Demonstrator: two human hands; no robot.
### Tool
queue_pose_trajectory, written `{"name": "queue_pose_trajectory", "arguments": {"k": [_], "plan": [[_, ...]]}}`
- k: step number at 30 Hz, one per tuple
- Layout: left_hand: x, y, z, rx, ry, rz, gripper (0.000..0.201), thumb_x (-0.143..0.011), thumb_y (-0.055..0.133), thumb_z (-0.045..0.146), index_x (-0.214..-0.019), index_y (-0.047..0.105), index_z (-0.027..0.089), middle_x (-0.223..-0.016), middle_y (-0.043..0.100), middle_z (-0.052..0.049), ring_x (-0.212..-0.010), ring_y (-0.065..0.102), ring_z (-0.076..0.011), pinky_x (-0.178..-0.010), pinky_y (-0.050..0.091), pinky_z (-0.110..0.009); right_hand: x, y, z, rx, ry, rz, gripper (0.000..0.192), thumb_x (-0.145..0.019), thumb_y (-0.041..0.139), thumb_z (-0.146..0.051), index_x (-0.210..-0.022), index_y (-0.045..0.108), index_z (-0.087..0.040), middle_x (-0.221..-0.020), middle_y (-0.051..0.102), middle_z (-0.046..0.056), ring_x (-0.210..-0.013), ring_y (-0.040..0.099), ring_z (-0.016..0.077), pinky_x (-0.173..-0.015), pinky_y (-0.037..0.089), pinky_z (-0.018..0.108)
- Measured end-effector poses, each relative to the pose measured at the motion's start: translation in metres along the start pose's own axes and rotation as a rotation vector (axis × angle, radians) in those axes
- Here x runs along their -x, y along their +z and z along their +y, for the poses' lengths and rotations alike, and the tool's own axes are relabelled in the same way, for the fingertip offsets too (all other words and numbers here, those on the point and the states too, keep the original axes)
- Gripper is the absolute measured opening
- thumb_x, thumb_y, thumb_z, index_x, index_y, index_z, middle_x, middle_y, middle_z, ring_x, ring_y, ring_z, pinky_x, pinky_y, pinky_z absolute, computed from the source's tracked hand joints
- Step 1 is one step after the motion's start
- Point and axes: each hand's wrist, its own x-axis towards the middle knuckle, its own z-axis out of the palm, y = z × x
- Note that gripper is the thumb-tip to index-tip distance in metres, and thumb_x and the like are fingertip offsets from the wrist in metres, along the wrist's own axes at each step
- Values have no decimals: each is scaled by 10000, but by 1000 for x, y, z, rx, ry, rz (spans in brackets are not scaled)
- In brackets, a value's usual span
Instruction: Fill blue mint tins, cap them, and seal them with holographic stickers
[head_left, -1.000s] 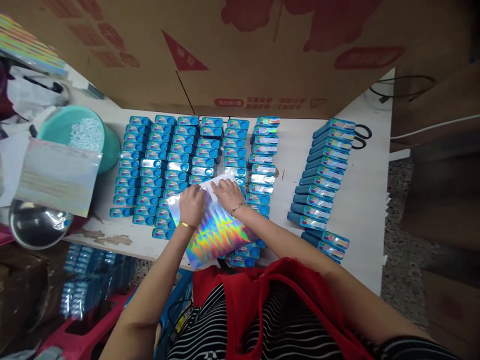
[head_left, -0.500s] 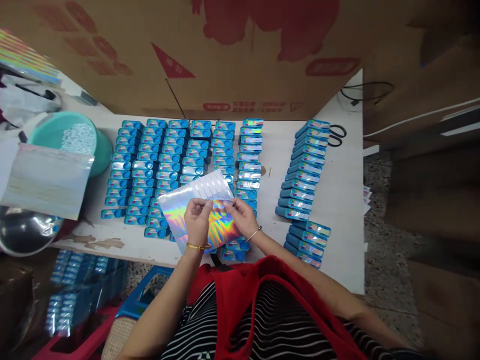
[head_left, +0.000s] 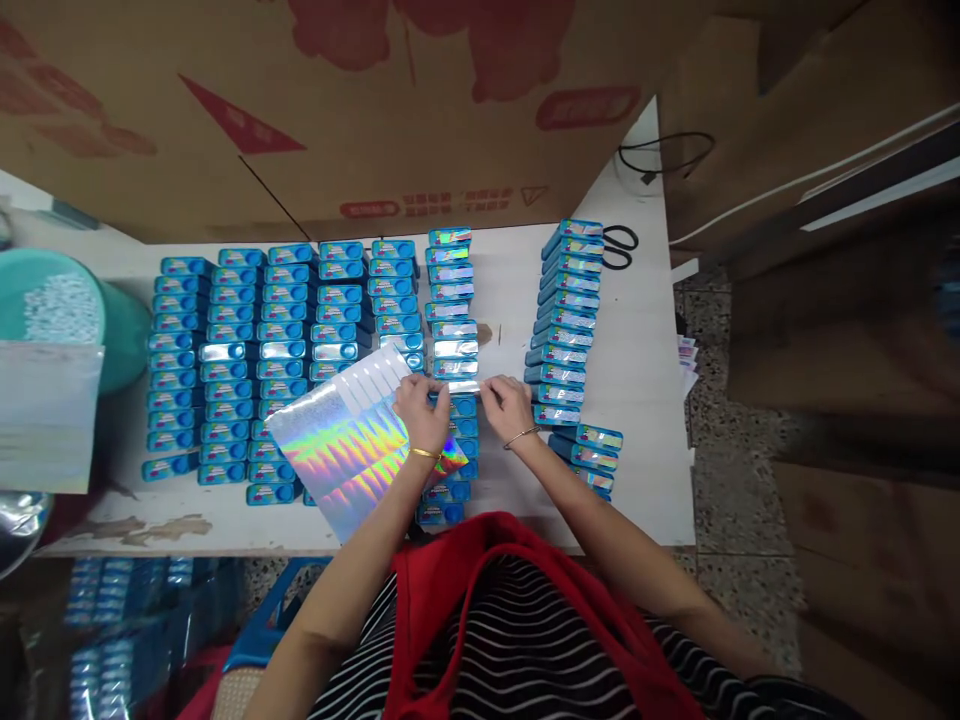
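Note:
A narrow shiny sticker (head_left: pixel 463 388) is stretched level between my two hands, over the column of small blue boxes (head_left: pixel 455 349) whose upper ends carry silvery stickers. At its left end, the fingers of my left hand (head_left: pixel 424 415) are pinched. My right hand (head_left: pixel 508 408) pinches the right end. Under my left hand and wrist spreads a rainbow-shimmering sticker sheet (head_left: pixel 352 440), with several pale blank strips near its top edge. Whether my left hand also grips this sheet, I cannot tell. The sheet overlaps neighbouring columns of blue boxes (head_left: pixel 281 368).
Another row of stickered blue boxes (head_left: pixel 564 330) runs along the right, near black scissors (head_left: pixel 619 246). A big cardboard box (head_left: pixel 337 120) walls off the back. At left stand a teal tub (head_left: pixel 124 335) of small white pieces and a grey sheet (head_left: pixel 49 415).
A sticker now spans between my hands, which have moved apart and over the column of boxes. The sheet shows more to the left of my hands. The camera view has shifted right.

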Motion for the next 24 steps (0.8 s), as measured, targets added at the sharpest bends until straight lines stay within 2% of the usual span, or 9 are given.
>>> {"name": "queue_pose_trajectory", "arguments": {"k": [4, 7, 10, 12, 15, 18, 21, 24], "plan": [[0, 5, 2, -161, 19, -45, 98, -808, 612, 262, -735, 595, 200, -984, 564, -68, -993, 511, -256, -807, 335, -384, -1, 8, 10, 81, -31, -25, 279, -947, 438, -316, -785, 625, -187, -812, 656, 40, -844, 544, 187, -831, 284, 331], [-2, 5, 2, -213, 16, -65, 82, -806, 608, 278, -815, 582, 201, -1023, 560, -86, -1013, 501, -282, -805, 338, -397, 0, 14, 14, 43, 7, -43, 272, -941, 453, -345, -842, 653, -190, -824, 662, 39, -860, 551, 192, -866, 284, 343], [-6, 2, 0, -201, -25, -31, 306, -767, 654, 336, -1002, 529, 185, -1060, 544, -106, -1043, 492, -304, -826, 352, -413, 6, 17, 14, -62, 96, 2, 286, -927, 463, -366, -1039, 652, -183, -844, 659, 38, -869, 561, 198, -869, 310, 346], [-8, 1, 0, -190, -50, -19, 407, -750, 670, 365, -1062, 489, 176, -1078, 535, -114, -1054, 489, -311, -839, 358, -421, 12, 18, 11, -116, 98, 19, 330, -938, 435, -365, -1118, 643, -182, -906, 658, 52, -911, 561, 201, -869, 323, 343], [-9, 2, 2, -211, -56, -33, 419, -766, 656, 365, -1092, 475, 174, -1105, 528, -130, -1068, 483, -322, -854, 360, -434, 19, 20, 9, -143, 53, -35, 369, -964, 385, -360, -1150, 658, -195, -967, 658, 63, -943, 546, 202, -860, 332, 338], [-7, 2, 5, -237, -66, -61, 400, -774, 654, 360, -1092, 495, 176, -1113, 529, -141, -1081, 478, -334, -853, 366, -438, 20, 19, 10, -73, 52, -110, 400, -975, 362, -376, -1142, 674, -189, -924, 653, 69, -904, 527, 216, -832, 339, 350], [-12, -14, -5, -188, -4, -84, 288, -820, 606, 367, -1032, 541, 183, -1069, 556, -119, -1042, 501, -307, -846, 372, -418, 12, 13, 3, 63, 20, -42, 432, -975, 356, -391, -1229, 624, -167, -1033, 618, 112, -963, 493, 250, -840, 336, 378], [-26, -55, -34, -164, 115, -3, 185, -900, 480, 305, -990, 585, 182, -1025, 581, -106, -1010, 516, -268, -869, 362, -399, -4, 11, -26, 120, -137, -18, 459, -981, 344, -382, -1350, 524, -176, -1117, 569, 132, -1009, 462, 261, -856, 332, 387]]}}
